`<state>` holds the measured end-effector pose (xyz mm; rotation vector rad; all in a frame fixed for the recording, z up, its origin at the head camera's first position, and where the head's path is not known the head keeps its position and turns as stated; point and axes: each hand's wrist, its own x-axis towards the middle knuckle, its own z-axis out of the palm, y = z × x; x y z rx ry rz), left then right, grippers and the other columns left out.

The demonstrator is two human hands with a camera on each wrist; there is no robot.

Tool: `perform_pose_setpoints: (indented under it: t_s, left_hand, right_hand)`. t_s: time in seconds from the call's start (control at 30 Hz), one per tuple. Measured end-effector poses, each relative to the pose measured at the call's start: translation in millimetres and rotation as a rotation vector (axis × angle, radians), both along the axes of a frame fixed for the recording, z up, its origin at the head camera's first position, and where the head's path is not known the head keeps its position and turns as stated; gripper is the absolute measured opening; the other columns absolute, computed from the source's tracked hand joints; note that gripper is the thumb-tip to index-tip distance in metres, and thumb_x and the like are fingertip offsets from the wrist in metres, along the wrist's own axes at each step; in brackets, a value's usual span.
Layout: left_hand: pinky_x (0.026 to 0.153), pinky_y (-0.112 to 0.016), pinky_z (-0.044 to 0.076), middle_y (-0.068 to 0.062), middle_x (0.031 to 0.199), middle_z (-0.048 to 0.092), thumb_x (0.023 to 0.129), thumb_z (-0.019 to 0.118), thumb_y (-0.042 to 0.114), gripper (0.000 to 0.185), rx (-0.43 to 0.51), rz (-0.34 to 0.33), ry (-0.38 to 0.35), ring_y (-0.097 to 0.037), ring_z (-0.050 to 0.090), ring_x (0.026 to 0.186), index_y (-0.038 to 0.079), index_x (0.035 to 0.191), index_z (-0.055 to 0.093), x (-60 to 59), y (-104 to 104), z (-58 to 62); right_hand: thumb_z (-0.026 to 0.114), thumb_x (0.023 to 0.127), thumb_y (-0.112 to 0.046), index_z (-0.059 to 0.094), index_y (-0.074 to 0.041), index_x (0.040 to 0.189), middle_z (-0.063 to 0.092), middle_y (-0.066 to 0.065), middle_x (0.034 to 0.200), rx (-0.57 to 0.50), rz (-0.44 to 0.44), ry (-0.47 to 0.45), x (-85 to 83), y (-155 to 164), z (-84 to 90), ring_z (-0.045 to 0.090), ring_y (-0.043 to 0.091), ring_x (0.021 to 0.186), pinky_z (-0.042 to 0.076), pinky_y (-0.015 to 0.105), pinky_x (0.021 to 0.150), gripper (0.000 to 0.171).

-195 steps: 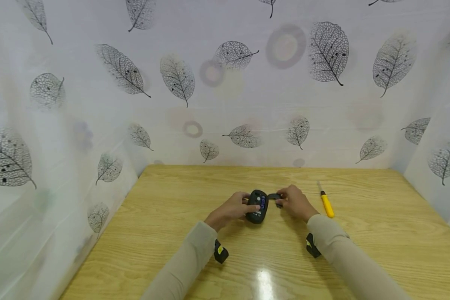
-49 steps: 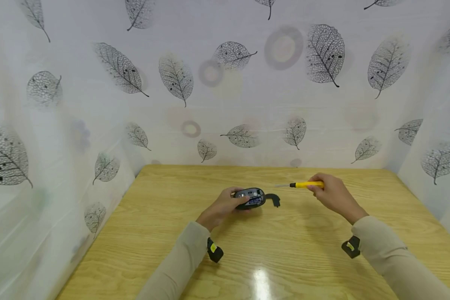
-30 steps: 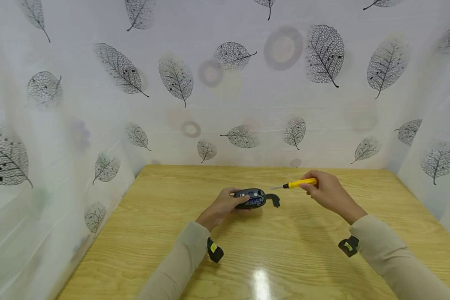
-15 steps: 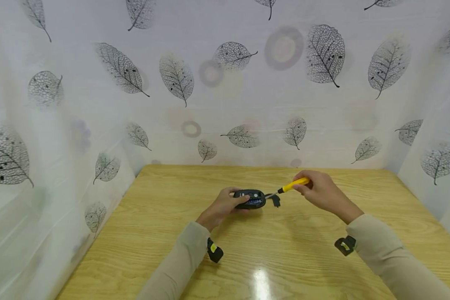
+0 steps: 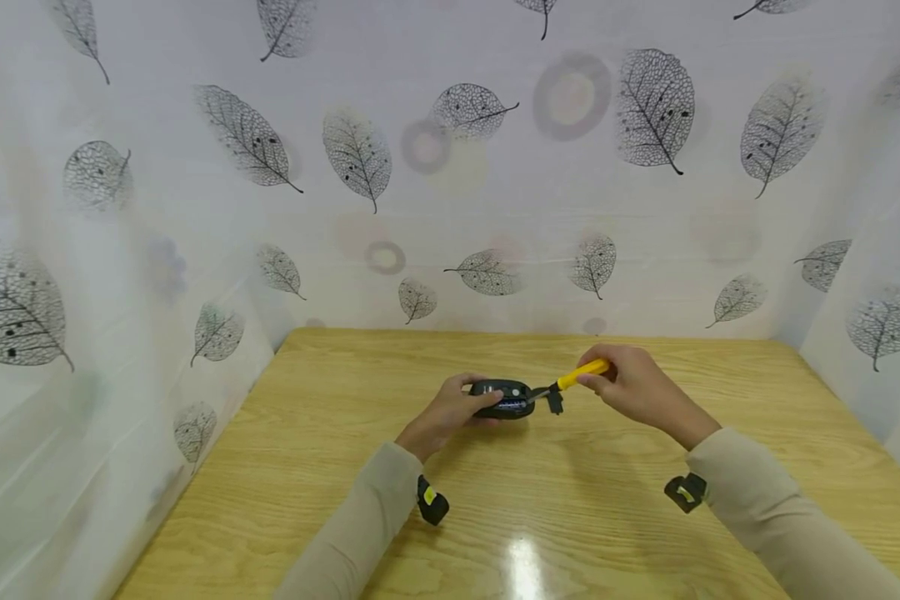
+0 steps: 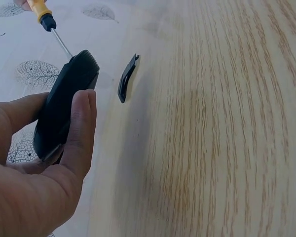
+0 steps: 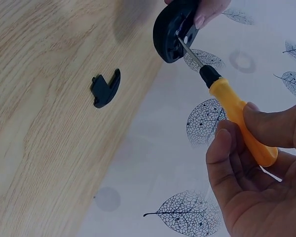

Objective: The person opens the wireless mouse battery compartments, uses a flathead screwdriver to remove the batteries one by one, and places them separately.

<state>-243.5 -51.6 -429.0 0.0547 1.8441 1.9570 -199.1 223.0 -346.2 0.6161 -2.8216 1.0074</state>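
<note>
Left hand (image 5: 450, 408) fingers curled in a grip, right hand (image 5: 630, 385) pinching, forearms converging inward

Illumination is bright, even and overhead, producing one white glare patch on the glossy table (image 5: 523, 560) near the bottom edge, soft faint shadows beneath the forearms, wide-angle bowing toward the head view's edges, and sharp wrist views except for the nearest, slightly soft skin.
</note>
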Motion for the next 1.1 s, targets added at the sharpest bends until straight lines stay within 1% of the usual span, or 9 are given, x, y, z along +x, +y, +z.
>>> perform_pose_setpoints:
  t_s: [0.2, 0.47, 0.7, 0.93, 1.1]
  left_hand:
    - [0.093, -0.044, 0.057, -0.026, 0.134, 0.052, 0.097, 0.071, 0.013, 0.054, -0.008, -0.001, 0.003, -0.028, 0.07, 0.099, -0.001, 0.144, 0.048, -0.5, 1.0, -0.3]
    - [0.089, -0.042, 0.059, -0.026, 0.133, 0.053, 0.098, 0.069, 0.01, 0.052, -0.031, 0.01, 0.031, -0.029, 0.071, 0.098, -0.005, 0.143, 0.048, 3.1, 4.4, 0.9]
    - [0.084, -0.038, 0.061, -0.027, 0.132, 0.054, 0.097, 0.07, 0.009, 0.053, -0.047, 0.009, 0.039, -0.03, 0.072, 0.098, -0.005, 0.143, 0.048, 2.5, 7.6, -1.6]
    - [0.085, -0.04, 0.061, -0.027, 0.131, 0.055, 0.096, 0.071, 0.009, 0.052, -0.063, 0.026, 0.045, -0.029, 0.072, 0.095, -0.005, 0.142, 0.05, 0.8, 10.5, -1.3]
    - [0.085, -0.04, 0.061, -0.027, 0.13, 0.056, 0.096, 0.072, 0.011, 0.051, -0.08, 0.042, 0.05, -0.028, 0.073, 0.093, -0.004, 0.14, 0.052, 0.8, 10.3, -1.1]
  right_hand:
    - [0.068, 0.096, -0.005, 0.068, 0.004, 0.106, 0.066, 0.008, 0.086, 0.02, 0.006, 0.01, 1.0, -3.4, 0.4, 0.053, 0.016, 0.064, 0.048, 0.026, 0.053, 0.013]
    - [0.069, 0.095, -0.004, 0.069, 0.004, 0.103, 0.066, 0.007, 0.086, 0.017, 0.004, 0.012, 5.5, -5.9, -1.9, 0.051, 0.015, 0.063, 0.048, 0.026, 0.054, 0.011]
    - [0.07, 0.094, -0.002, 0.069, 0.005, 0.102, 0.065, 0.006, 0.084, 0.031, 0.005, 0.034, 7.1, -6.2, -5.9, 0.051, 0.014, 0.062, 0.047, 0.025, 0.053, 0.011]
    - [0.072, 0.092, -0.001, 0.071, 0.005, 0.1, 0.067, 0.007, 0.084, 0.042, 0.035, 0.083, 8.9, -10.6, -3.6, 0.049, 0.012, 0.061, 0.046, 0.024, 0.053, 0.01]
    - [0.072, 0.092, -0.002, 0.073, 0.004, 0.1, 0.068, 0.007, 0.087, 0.063, 0.046, 0.077, 10.9, -13.4, -3.4, 0.051, 0.011, 0.062, 0.048, 0.025, 0.054, 0.01]
